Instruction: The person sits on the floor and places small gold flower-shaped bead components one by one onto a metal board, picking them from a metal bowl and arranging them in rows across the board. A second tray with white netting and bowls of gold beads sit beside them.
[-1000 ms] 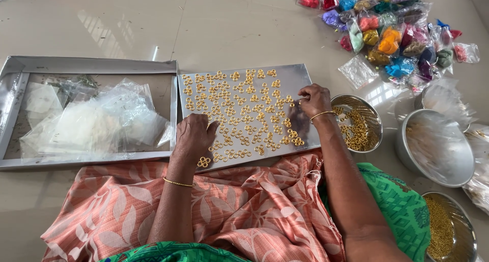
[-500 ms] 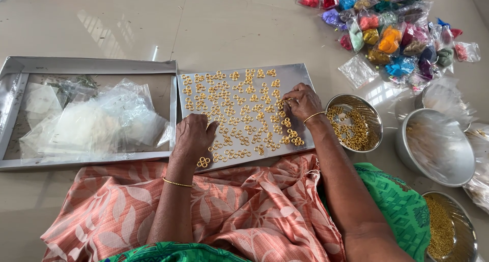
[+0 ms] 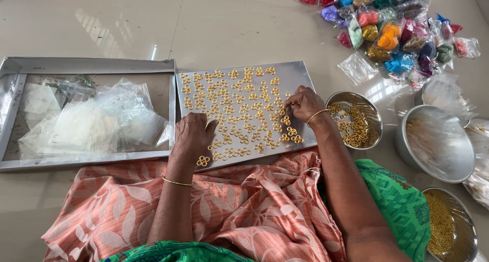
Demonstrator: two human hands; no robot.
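Observation:
A flat steel tray (image 3: pixel 295 78) lies on the floor in front of me, covered with several small gold ring clusters (image 3: pixel 239 114). My left hand (image 3: pixel 193 134) rests palm down on the tray's near left part, fingers curled over the rings. My right hand (image 3: pixel 304 103) is over the tray's right side, fingertips pinched together among the rings; whether a ring is between them is hidden. A steel bowl of loose gold rings (image 3: pixel 356 122) stands just right of that hand.
A second steel tray (image 3: pixel 15 89) at the left holds clear plastic bags (image 3: pixel 97 119). Several packets of coloured beads (image 3: pixel 392 33) lie at the far right. A large steel bowl (image 3: pixel 435 145) and a bowl of tiny gold beads (image 3: pixel 443 226) stand at the right.
My right hand has moved left from the tray's right edge by the bowl to further in over the rings. My left hand has stayed where it was.

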